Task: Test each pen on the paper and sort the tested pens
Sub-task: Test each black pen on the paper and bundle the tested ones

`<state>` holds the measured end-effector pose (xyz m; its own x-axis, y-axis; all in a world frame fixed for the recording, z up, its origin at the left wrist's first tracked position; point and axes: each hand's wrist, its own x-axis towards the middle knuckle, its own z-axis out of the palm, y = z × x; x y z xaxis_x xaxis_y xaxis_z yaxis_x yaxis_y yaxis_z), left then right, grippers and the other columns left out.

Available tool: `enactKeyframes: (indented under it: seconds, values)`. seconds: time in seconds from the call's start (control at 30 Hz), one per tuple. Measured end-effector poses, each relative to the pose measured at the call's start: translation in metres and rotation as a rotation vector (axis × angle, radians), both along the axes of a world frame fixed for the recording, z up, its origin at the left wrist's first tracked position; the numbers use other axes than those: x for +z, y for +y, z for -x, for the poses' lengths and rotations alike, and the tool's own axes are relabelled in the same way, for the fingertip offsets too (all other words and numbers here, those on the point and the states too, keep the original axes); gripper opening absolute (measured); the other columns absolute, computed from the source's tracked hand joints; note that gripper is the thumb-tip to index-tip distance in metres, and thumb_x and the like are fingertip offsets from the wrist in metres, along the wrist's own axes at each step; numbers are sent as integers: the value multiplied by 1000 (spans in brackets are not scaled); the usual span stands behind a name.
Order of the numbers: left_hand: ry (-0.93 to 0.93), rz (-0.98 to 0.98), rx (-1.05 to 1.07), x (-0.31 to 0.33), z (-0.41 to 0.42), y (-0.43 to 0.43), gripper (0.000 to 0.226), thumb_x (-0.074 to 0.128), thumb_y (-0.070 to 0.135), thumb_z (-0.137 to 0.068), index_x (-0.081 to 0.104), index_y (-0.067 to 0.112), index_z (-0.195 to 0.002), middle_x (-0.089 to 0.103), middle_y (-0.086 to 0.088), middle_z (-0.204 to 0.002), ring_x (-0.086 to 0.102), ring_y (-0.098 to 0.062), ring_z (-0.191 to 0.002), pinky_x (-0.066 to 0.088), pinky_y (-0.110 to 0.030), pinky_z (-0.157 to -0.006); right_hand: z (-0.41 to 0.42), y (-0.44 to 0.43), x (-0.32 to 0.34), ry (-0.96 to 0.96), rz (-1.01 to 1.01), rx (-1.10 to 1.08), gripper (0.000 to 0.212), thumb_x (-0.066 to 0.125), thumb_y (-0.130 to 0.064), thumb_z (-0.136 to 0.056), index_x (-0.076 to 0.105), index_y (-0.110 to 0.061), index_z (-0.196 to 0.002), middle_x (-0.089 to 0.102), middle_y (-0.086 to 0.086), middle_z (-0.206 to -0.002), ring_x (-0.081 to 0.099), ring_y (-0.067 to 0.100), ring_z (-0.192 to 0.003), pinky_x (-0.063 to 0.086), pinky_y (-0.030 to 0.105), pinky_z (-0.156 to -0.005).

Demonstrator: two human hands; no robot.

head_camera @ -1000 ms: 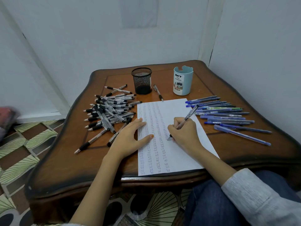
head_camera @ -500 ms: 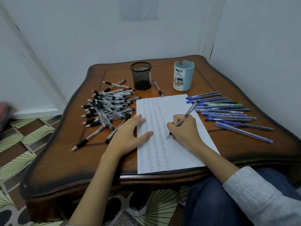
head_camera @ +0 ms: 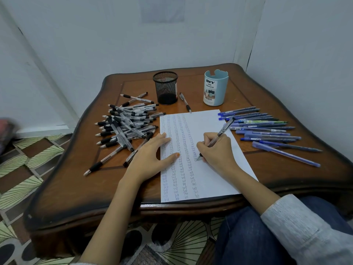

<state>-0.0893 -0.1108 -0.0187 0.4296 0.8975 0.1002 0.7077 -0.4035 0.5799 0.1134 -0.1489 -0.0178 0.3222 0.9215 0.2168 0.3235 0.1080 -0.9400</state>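
Though slim, clear-barrelled pen on paper

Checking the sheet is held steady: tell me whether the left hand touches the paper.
Touching. Head view: the left hand lies flat, its thumb on the paper.

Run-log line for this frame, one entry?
phase: testing | right hand: grips pen, tip on paper | left hand: flat on paper edge

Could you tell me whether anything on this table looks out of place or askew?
One black pen lies alone between the mesh cup and the blue organizer, apart from both groups. The black pile is a crossed jumble, while the blue pens lie in a tidy row. Nothing looks spilled or damaged.
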Motion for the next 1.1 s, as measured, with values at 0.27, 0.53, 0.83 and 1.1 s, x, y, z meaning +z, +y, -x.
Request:
enactKeyframes:
  seconds: [0.27, 0.53, 0.83, 1.1]
  values:
    - [2, 12, -2, 1, 0, -1, 76, 53, 67, -78, 41, 30, -143, 28, 14, -154, 21, -3, -142, 21, -33, -114, -1, -2, -1, 35, -45, -23, 40, 59, 9, -79, 35, -7, -52, 32, 10, -51, 49, 12, -37, 42, 30, -45]
    - [-14, 4, -2, 0, 0, -2, 69, 59, 59, -83, 42, 28, -143, 29, 13, -154, 21, -2, -142, 19, -29, -113, -1, 0, -2, 27, -23, -23, 42, 59, 7, -78, 35, -10, -49, 33, 9, -49, 44, 21, -40, 38, 31, -47]
    - [-19, 14, -10, 1, 1, -2, 70, 59, 59, -83, 42, 27, -143, 29, 13, -154, 22, -2, -141, 20, -29, -113, -3, 0, 2, 216, 80, -12, 42, 61, -6, -88, 41, -13, -52, 47, 8, -49, 47, 17, -41, 33, 20, -39]
    - [-20, 24, -2, 3, 0, -3, 70, 58, 60, -82, 43, 28, -142, 30, 14, -154, 23, -2, -141, 22, -32, -115, -4, -6, 13, 324, 98, 79, 32, 36, -45, -100, 49, -16, -100, 44, -2, -44, 35, 5, -37, 30, 17, -39]
